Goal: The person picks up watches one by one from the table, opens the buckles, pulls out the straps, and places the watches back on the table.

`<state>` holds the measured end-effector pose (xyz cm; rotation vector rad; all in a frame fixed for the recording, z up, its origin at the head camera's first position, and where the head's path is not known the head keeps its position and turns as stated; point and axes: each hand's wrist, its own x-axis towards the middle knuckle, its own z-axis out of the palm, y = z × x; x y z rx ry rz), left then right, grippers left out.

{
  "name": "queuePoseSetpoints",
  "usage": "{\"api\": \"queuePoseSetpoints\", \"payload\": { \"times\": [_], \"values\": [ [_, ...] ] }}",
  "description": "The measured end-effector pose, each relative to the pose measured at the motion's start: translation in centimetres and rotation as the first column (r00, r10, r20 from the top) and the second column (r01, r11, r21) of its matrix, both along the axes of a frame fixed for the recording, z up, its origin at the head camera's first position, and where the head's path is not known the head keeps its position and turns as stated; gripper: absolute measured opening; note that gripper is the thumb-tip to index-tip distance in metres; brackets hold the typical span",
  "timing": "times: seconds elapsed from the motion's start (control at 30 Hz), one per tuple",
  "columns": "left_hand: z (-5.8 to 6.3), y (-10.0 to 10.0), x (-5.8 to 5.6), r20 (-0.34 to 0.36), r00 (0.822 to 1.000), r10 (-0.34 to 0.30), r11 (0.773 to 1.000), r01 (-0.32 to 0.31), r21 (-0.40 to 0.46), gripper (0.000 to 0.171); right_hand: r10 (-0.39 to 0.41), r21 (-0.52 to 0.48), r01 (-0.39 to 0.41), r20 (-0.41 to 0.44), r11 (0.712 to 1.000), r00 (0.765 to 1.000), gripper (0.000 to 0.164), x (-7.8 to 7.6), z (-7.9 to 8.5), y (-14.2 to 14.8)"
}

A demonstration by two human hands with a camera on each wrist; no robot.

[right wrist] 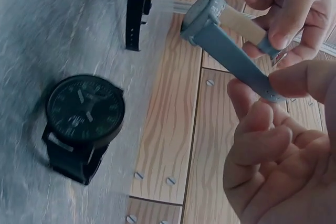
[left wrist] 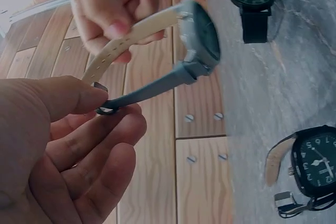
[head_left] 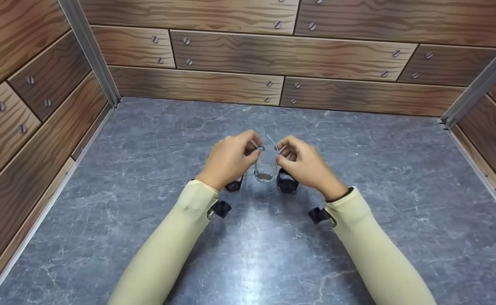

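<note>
Both hands hold a wristwatch [head_left: 264,176] by its two strap ends, its case hanging between them. Its strap [right wrist: 231,51] is grey-blue outside and pale beige inside. The left hand [head_left: 231,156] pinches the buckle end between thumb and fingers; the metal buckle [left wrist: 106,109] shows at its fingertips. The other end, with its row of holes, is pinched by the right hand [head_left: 305,163]. In the left wrist view the strap bows into an unfastened loop and the case [left wrist: 202,32] is tilted on edge.
Two black watches lie on the grey marbled tabletop [head_left: 146,178] below the hands: a round one [right wrist: 84,111] to the right and a squarish one [left wrist: 317,163] to the left. Wood-patterned walls [head_left: 231,51] enclose the back and sides, with metal posts [head_left: 91,51] at the corners.
</note>
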<state>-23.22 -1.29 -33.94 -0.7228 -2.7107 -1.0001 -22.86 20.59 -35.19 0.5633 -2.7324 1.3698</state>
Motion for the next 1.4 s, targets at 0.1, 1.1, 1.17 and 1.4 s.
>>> {"api": "queuePoseSetpoints", "payload": {
  "times": [0.1,1.1,1.17,1.4],
  "values": [
    [-0.3,0.1,-0.5,-0.011,1.000,-0.015,0.999,0.015,-0.051,0.011,-0.053,-0.001,0.053,0.020,0.999,0.998,0.017,-0.2,0.2,-0.4],
    [-3.5,0.7,-6.3,0.137,0.990,0.007,0.946,0.038,-0.323,0.009,-0.176,0.273,0.161,0.031,0.948,0.984,0.022,-3.9,-3.5,-1.8],
    [-3.7,0.7,-6.5,0.133,0.991,0.005,0.946,0.038,-0.322,0.010,-0.192,0.288,0.172,0.044,0.942,0.980,0.023,-4.3,-3.7,-1.8],
    [-4.5,0.7,-7.2,0.122,0.993,0.005,0.947,0.034,-0.319,0.009,-0.245,0.342,0.214,0.051,0.915,0.968,0.020,-5.3,-4.1,-1.6]
  ]
}}
